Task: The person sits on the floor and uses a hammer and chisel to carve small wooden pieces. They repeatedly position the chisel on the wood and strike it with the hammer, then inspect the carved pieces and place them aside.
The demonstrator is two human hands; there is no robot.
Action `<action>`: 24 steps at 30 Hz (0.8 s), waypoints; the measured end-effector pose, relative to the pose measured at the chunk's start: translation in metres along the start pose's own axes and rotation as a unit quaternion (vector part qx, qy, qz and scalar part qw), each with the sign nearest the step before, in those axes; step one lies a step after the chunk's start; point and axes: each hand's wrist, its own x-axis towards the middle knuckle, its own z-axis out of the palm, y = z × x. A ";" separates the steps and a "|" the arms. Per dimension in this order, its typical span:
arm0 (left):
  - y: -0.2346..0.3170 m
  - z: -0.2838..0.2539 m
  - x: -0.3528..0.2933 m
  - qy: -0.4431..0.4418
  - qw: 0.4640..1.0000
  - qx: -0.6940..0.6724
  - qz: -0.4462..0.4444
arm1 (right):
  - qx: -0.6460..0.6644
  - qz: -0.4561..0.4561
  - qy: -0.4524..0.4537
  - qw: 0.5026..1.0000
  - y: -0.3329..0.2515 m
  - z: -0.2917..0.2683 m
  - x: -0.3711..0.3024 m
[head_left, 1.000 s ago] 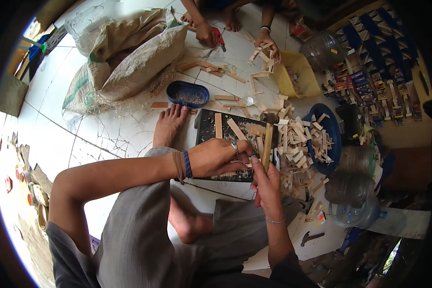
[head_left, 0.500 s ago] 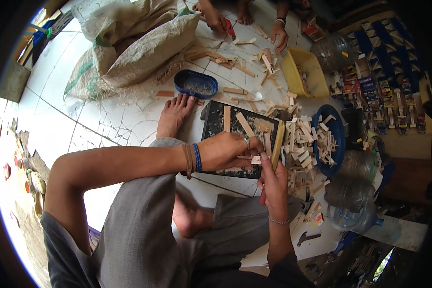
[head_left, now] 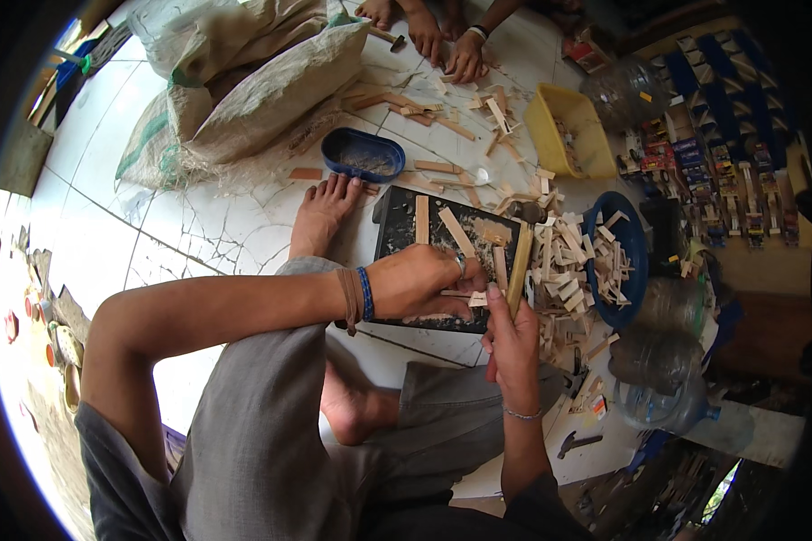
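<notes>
My left hand (head_left: 424,284) rests on a black board (head_left: 397,236), its fingers closed on a small pale wooden piece (head_left: 478,298). Close beside it, my right hand (head_left: 512,341) is wrapped round a red-handled tool (head_left: 492,368); only a bit of the handle shows, and its working end is hidden. My right thumb lies against the wooden piece. Flat wooden strips (head_left: 457,231) lie on the board among shavings. A longer yellowish wooden bar (head_left: 520,270) runs along the board's right edge.
Right of the board, cut wooden pieces (head_left: 564,266) are heaped beside a blue basin (head_left: 642,261). Farther off stand a yellow tub (head_left: 543,135), a blue oval tray (head_left: 364,135) and a woven sack (head_left: 275,90). A co-worker's hands (head_left: 465,56) are at the far side. A hammer (head_left: 579,444) lies lower right.
My hands keep nearly the same grip and place. The co-worker's hands have come together over the floor; the red tool seen in one is out of sight, and a hammer shows beside them.
</notes>
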 end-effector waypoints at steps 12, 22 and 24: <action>-0.002 -0.011 0.009 -0.046 0.997 -0.055 0.005 | -0.086 -0.017 -0.006 0.996 0.003 -0.010 0.006; 0.005 -0.015 0.013 -0.056 0.997 -0.050 -0.030 | -0.093 -0.141 -0.028 0.985 0.020 -0.002 0.023; 0.009 -0.015 0.016 -0.064 0.996 -0.049 -0.038 | -0.074 -0.156 -0.026 0.985 0.025 0.001 0.026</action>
